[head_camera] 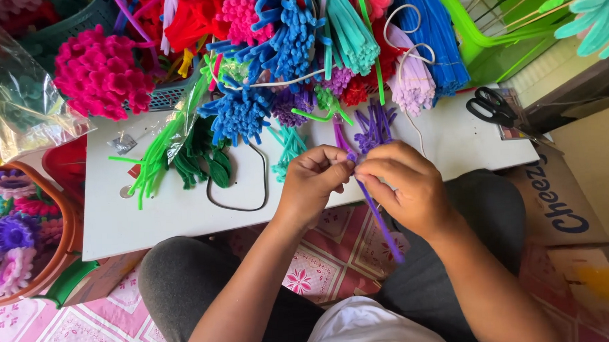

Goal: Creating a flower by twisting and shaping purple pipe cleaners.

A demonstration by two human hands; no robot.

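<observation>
A low white table stands across the middle. At its far edge lie heaps of fuzzy craft stems: a magenta looped cluster far left, blue bundles in the middle, a teal bundle beside them, pale lilac stems to the right. Dark green fuzzy leaves lie near a thin black loop of cord. Black-handled scissors rest far right. An orange basket of fuzzy flowers sits near left, and a pink patterned floor mat lies below.
</observation>
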